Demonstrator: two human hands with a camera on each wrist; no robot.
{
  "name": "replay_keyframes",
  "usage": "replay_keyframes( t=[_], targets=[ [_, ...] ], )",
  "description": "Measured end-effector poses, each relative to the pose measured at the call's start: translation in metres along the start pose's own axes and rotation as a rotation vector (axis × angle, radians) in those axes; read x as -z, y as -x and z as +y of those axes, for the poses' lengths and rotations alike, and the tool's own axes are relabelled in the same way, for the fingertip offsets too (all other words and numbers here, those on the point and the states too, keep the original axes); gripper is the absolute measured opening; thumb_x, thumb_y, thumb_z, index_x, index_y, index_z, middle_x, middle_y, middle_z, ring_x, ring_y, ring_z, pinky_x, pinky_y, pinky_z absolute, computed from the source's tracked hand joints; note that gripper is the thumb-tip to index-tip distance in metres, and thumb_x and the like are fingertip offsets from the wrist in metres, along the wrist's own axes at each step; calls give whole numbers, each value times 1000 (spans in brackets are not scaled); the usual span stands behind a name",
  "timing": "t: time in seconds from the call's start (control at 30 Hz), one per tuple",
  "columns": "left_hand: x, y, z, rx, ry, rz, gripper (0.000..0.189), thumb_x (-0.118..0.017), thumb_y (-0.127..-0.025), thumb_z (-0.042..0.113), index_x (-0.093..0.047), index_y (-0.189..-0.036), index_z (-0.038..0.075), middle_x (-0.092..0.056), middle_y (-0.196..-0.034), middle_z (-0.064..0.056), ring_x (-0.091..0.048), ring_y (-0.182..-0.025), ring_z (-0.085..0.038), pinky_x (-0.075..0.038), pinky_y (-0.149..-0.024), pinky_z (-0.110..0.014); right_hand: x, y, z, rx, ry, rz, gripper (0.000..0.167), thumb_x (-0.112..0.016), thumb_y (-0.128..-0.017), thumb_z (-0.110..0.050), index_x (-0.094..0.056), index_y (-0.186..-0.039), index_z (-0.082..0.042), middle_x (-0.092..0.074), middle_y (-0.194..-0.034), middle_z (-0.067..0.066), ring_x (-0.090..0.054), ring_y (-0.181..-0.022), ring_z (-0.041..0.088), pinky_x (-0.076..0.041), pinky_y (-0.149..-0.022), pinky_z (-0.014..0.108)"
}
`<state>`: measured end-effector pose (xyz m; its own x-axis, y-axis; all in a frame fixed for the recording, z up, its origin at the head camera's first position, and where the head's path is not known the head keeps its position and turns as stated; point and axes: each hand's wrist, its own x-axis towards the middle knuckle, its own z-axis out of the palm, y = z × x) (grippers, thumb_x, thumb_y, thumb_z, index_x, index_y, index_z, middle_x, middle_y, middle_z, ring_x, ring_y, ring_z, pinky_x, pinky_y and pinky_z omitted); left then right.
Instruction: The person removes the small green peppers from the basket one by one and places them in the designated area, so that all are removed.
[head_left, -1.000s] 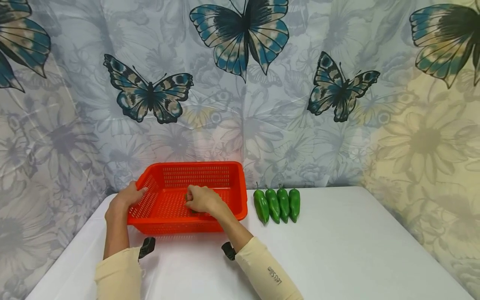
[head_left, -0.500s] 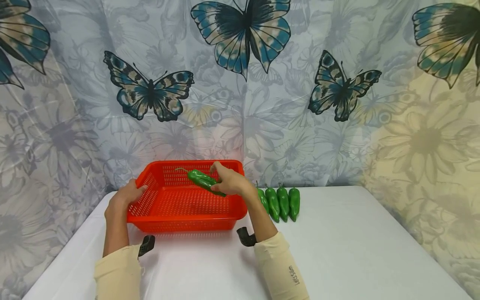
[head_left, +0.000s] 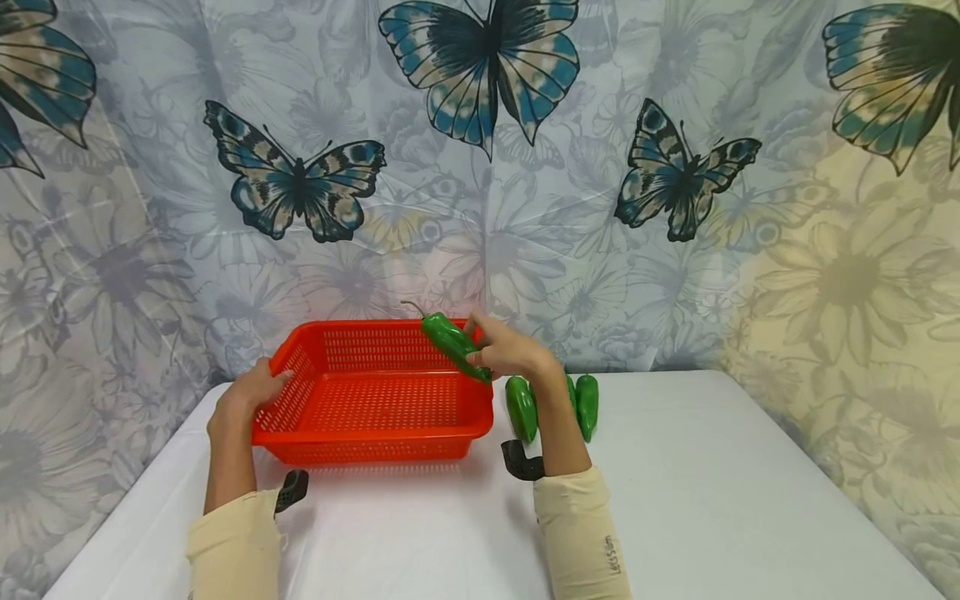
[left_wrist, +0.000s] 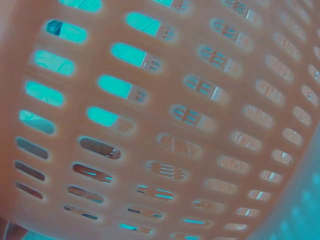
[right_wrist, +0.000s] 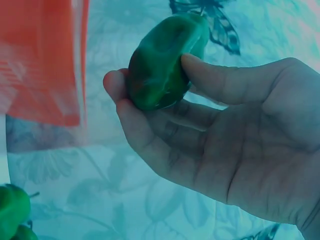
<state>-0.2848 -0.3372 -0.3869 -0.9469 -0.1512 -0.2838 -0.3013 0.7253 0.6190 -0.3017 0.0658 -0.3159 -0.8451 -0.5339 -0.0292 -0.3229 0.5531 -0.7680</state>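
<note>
Right hand (head_left: 513, 354) had the green pepper (head_left: 453, 346) pinched betw thumb and fingers (right_wrist: 150, 135), lifted over the right rim of the red basket (head_left: 375, 392), stem pointing up and left. Pepper prob light and fairly stiff w/ a smooth, glossy skin — could be slippery, so I'd say gripping round the thick middle made more sense than the thin stem or the tapered tip. Didn't look fragile, tbh. It was long, dark green, a bit wrinkled, w/ a curly stem.

Left hand (head_left: 251, 392) was on the basket's left wall, fingers over the rim, holding it — wrist cam showed only slotted wall up close.

Other green peppers (head_left: 521, 407) lay in a row on the white table (head_left: 712, 483) just right of the basket, partly hidden behind the right forearm.
</note>
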Motion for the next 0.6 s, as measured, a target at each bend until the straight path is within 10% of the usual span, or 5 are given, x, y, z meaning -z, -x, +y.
replay_keyframes(
  t=[0.6],
  targets=[
    [-2, 3, -1, 33, 78, 2, 72, -40, -111, 38, -10, -158, -8, -48, -135, -35, -67, -109, -41, -67, -82, -47, 19, 13, 6, -65, -85, 69, 25, -55, -101, -7, -47, -124, -4, -67, -104, 18, -66, -89, 26, -60, -72, 37]
  ],
)
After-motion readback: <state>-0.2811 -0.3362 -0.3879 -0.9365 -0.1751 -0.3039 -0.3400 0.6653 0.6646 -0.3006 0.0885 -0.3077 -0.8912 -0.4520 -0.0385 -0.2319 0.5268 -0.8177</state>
